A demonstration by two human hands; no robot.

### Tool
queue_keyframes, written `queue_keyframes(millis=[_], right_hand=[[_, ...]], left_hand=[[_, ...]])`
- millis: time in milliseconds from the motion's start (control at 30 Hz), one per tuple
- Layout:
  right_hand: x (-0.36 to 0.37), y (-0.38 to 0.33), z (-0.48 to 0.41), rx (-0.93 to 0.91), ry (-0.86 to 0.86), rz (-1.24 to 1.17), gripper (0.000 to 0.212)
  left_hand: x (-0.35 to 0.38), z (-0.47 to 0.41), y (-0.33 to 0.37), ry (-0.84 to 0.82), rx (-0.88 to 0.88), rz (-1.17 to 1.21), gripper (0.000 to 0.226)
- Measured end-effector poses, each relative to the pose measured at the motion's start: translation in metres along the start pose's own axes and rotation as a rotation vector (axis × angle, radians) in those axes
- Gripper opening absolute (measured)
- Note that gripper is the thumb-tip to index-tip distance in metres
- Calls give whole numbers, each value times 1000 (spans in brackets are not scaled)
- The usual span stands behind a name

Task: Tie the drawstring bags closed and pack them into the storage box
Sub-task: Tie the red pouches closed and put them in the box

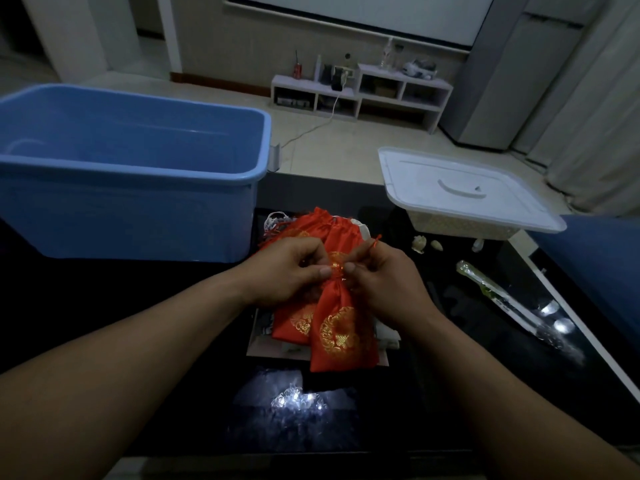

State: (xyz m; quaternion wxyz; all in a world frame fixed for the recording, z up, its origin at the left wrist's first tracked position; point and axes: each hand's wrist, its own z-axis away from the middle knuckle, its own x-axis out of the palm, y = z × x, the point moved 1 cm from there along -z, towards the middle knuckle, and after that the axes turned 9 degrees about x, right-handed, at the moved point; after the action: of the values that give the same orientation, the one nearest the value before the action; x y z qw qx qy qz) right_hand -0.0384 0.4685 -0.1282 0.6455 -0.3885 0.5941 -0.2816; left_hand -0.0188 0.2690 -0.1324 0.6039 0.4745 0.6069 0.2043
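A red drawstring bag point(341, 334) with gold embroidery hangs over the dark table, its neck gathered between my two hands. My left hand point(287, 270) pinches the neck from the left. My right hand point(384, 275) pinches it from the right and holds a red drawstring end that sticks up by the fingers. More red bags point(322, 226) lie in a pile just behind and below, one partly under the held bag. The blue storage box point(131, 174) stands open at the left, and I see nothing inside it.
A white lid point(460, 188) rests on a pale basket at the right rear of the table. Small pale objects point(420, 243) and a clear wrapped stick point(502, 299) lie at the right. White cords point(275, 221) sit behind the bags. A blue cushion point(595, 258) is at far right.
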Motion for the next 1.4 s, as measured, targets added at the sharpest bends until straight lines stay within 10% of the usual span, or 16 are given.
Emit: queue_keyframes(millis=[700, 900, 1067, 1233, 1400], right_hand=[[0, -9, -3, 69, 65, -162, 4], [-3, -36, 15, 246, -360, -489, 22], [14, -106, -25, 133, -246, -539, 15], [59, -211, -86, 44, -248, -395, 20], [93, -234, -123, 70, -126, 49, 30]], left_hand=[[6, 10, 10, -67, -162, 118, 19], [-21, 13, 33, 297, -106, 328, 19], [-86, 24, 58, 740, 17, 507, 11], [-167, 52, 35, 1156, -8, 115, 14], [-181, 62, 20, 1168, -52, -127, 12]])
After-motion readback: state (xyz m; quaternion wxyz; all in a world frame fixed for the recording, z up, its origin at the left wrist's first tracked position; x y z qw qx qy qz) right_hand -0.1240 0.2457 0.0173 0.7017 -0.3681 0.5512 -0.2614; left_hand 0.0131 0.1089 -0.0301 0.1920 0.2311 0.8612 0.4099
